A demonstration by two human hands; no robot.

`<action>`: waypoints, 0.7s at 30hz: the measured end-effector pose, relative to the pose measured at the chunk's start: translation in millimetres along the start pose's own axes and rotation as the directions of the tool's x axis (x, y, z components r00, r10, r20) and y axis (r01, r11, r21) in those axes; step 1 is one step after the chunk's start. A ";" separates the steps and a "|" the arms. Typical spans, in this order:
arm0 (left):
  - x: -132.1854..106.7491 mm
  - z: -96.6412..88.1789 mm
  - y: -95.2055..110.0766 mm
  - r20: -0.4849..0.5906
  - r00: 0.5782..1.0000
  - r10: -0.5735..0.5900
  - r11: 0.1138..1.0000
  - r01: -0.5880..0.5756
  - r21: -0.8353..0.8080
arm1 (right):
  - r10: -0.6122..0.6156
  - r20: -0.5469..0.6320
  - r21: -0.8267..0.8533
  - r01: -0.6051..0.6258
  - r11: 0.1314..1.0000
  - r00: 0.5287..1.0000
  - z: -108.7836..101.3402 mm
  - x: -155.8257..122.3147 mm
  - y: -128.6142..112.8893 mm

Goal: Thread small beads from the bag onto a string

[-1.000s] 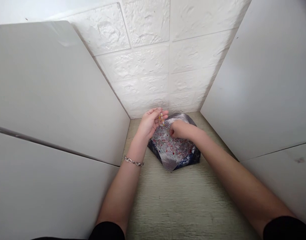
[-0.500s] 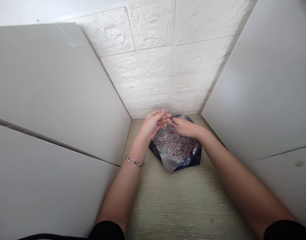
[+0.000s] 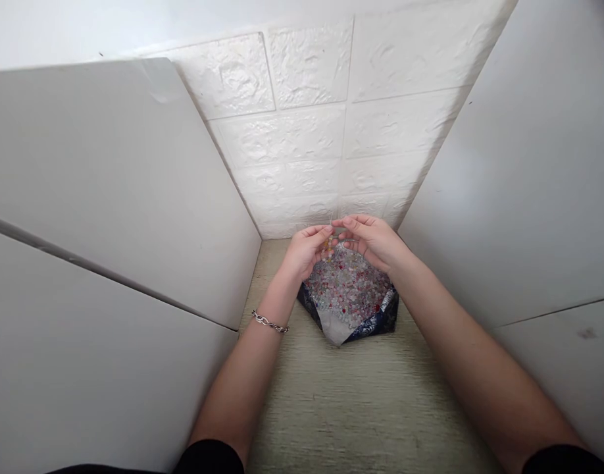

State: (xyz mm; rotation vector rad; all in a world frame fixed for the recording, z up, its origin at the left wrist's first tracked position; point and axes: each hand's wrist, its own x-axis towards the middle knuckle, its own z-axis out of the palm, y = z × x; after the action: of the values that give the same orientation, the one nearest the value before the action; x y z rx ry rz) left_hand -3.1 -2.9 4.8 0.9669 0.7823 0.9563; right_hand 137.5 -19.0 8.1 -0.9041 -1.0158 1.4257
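In the head view, my left hand [image 3: 303, 252] pinches a thin thread strung with small yellow and whitish beads [image 3: 330, 249], which dangles below the fingertips. The thread's free end sticks up a little above the pinch. Close by on the right, my right hand [image 3: 375, 241] has its thumb and forefinger closed at the thread's upper end, the other fingers curled loosely. Whatever those fingertips hold is too small to make out. Under both hands lies a heap of tiny clear, pink and red beads [image 3: 349, 283] on an opened dark blue and silver bag [image 3: 376, 326].
The bag rests on a greenish wood-grain surface [image 3: 331, 401]. A white brick-textured wall [image 3: 302, 131] rises behind it. White panels stand close on the left [image 3: 109, 184] and right [image 3: 519, 171]. A silver chain bracelet [image 3: 270, 322] circles my left wrist.
My right hand has risen from the bead heap to the thread's tip beside my left fingers. My left hand keeps hold of the beaded thread. The view has shifted slightly.
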 end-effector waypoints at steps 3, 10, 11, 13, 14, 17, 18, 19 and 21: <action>0.0 0.3 -1.3 -0.021 0.999 0.025 1.000 -0.025 -0.007 | 0.021 -0.008 0.014 -0.021 1.000 1.000 2.2 -0.4 2.7; -0.8 1.5 -1.5 -0.027 0.999 0.033 0.999 -0.034 -0.022 | 0.032 -0.041 0.077 -0.029 0.997 0.999 5.1 2.0 10.4; -0.7 1.6 -1.5 -0.032 0.999 0.033 0.999 -0.034 -0.025 | 0.033 -0.050 0.071 -0.029 0.997 0.998 4.8 2.6 11.6; -0.4 1.8 -1.9 -0.044 0.998 0.037 0.999 -0.038 -0.026 | 0.019 -0.049 0.015 -0.018 1.000 0.999 3.9 4.1 14.3; -0.1 1.7 -2.1 -0.048 0.998 0.040 0.999 -0.041 -0.024 | 0.002 -0.040 -0.032 -0.004 0.999 0.999 3.2 4.9 15.6; 0.6 1.4 -2.8 -0.052 0.998 0.045 0.999 -0.046 -0.018 | -0.058 -0.008 -0.195 0.055 0.979 0.998 0.9 7.0 19.0; 0.8 1.3 -2.9 -0.051 0.998 0.046 0.999 -0.047 -0.021 | -0.073 -0.002 -0.246 0.071 0.967 0.997 0.2 7.4 19.8; 0.9 1.3 -3.1 -0.050 0.998 0.046 0.999 -0.048 -0.024 | -0.084 0.003 -0.289 0.082 0.954 0.996 -0.5 7.7 20.5; 0.9 1.2 -3.2 -0.044 0.998 0.046 0.999 -0.047 -0.027 | -0.104 0.004 -0.345 0.099 0.933 0.995 -1.4 8.0 21.7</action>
State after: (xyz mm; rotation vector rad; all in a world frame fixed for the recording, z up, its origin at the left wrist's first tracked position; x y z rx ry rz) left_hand -0.8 -3.2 2.2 0.9460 0.7841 1.0289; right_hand 130.7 -11.3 -12.7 -1.0949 -1.3091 1.1711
